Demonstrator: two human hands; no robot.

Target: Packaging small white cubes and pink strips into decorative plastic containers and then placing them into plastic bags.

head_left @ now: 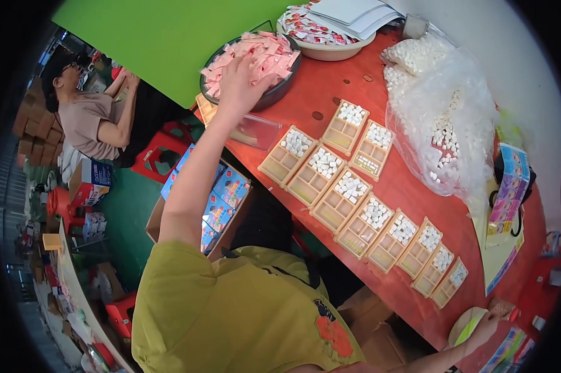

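Your shirt [231, 311] is showing nearest while your left hand [243, 84] is resting wide-fingered on pink packets [271, 53] in the black bowl [279, 92], where pinching lightly should be preventing clumps, your right hand [484, 328], its hold impossible to tell, is sitting by a beige bowl [457, 324], and trays [305, 189] are holding white cubes [326, 161].

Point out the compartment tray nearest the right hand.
The tray at the lower-right end of the diagonal row; every other tray lies farther up and left, away from the right hand.
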